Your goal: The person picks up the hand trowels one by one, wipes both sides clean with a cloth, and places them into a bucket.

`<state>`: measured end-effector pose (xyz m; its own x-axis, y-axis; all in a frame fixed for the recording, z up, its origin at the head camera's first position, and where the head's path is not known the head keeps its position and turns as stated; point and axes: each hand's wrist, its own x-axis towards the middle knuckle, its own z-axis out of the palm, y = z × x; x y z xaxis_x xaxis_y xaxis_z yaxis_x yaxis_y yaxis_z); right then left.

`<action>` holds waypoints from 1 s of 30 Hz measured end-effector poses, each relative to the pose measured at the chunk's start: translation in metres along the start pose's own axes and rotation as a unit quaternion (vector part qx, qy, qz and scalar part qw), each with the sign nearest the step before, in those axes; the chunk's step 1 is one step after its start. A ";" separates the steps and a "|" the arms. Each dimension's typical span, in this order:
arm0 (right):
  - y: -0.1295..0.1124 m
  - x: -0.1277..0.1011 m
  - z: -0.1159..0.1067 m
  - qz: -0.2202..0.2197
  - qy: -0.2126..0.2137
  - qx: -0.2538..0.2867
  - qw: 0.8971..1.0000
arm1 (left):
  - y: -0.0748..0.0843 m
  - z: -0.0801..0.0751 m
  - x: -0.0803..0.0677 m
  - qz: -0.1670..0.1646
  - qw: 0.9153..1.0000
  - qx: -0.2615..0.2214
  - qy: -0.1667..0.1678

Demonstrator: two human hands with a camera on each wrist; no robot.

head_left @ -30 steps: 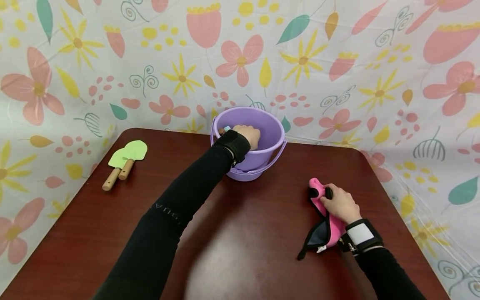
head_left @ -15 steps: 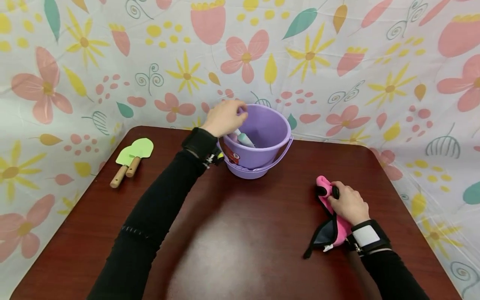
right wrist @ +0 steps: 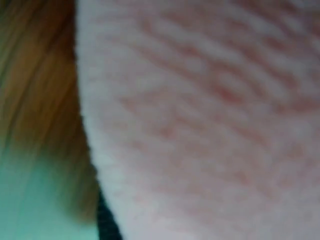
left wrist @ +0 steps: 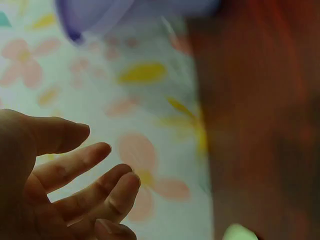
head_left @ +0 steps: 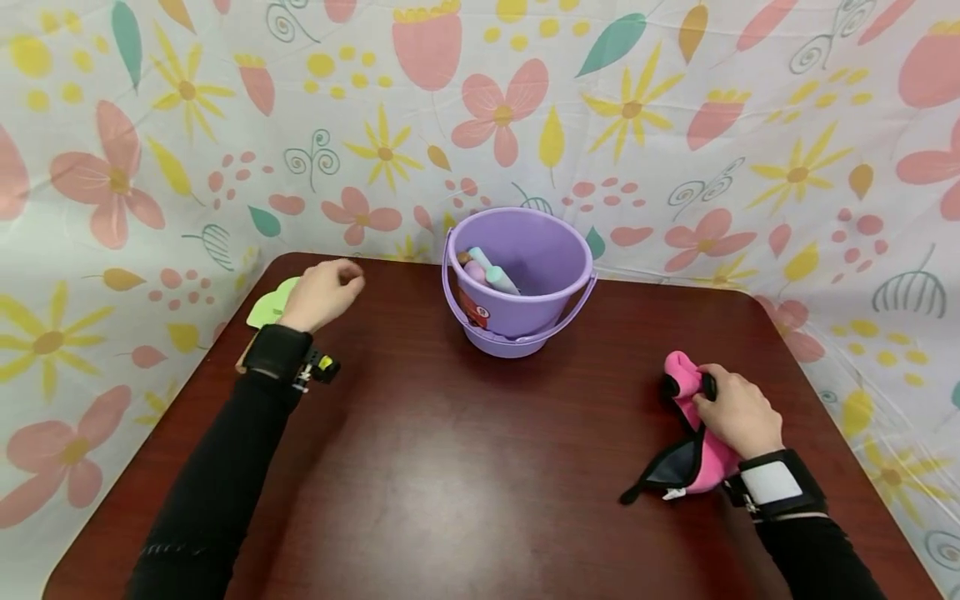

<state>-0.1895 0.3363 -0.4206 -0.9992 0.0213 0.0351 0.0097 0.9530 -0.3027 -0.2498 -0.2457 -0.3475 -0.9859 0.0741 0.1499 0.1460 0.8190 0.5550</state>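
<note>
Floral sheeting (head_left: 675, 125) w/ pink, yellow and teal flowers backs a dark red-brown worktop (head_left: 450, 467) on all sides.

Left hand (head_left: 322, 292) hovers over the worktop's far-left corner, right above the green spades (head_left: 264, 307); its fingers are loosely curled and hold nothing. Left wrist view confirms: fingers (left wrist: 85, 165) relaxed, slightly bent, spread apart, nothing between them, sheeting blurred behind. Only a bit of the green blades shows from under the hand in the head view; handles are hidden by the wrist. A green speck (left wrist: 240, 233) at the bottom edge of the wrist view is prob. a blade, too blurred to be sure.

Right hand (head_left: 738, 412) sits at the near-right of the worktop, fingers curled around a pink glove (head_left: 701, 454) w/ black trim, pinning it down. Glove's far end w/ black tips pokes out past the fingers; cuff end lies twd the near edge, beside the wrist strap. Right wrist view is a blurred close-up of pink fabric (right wrist: 200, 125), no more detail.

Purple bucket (head_left: 525, 283) stands upright at the far middle, btwn the two hands and well apart from both, handle down around its front. Inside it: a teal-and-white tool (head_left: 493, 271) leaning on the left wall, plus a small pinkish piece beside it.
</note>
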 end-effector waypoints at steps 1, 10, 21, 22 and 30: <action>0.002 -0.001 -0.002 0.002 0.002 0.000 1.000 | -0.010 0.000 -0.003 -0.011 1.000 0.014 -0.001; 0.016 -0.011 -0.020 0.014 0.014 0.006 1.000 | -0.090 0.008 -0.017 -0.133 0.984 0.121 0.006; 0.010 -0.019 -0.042 -0.006 0.065 0.017 0.998 | -0.123 0.019 -0.013 -0.187 0.969 0.159 0.025; 0.009 -0.019 -0.044 -0.009 0.070 0.018 0.997 | -0.124 0.019 -0.011 -0.188 0.968 0.166 0.027; -0.011 -0.021 -0.058 -0.019 0.111 0.026 0.993 | -0.124 0.026 -0.008 -0.193 0.956 0.212 0.058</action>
<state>-0.1661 0.3427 -0.3623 -0.9654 0.0569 0.2546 -0.0359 0.9377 -0.3456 -0.2619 -0.3327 -0.4386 -0.9405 -0.3234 0.1037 -0.2974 0.9317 0.2087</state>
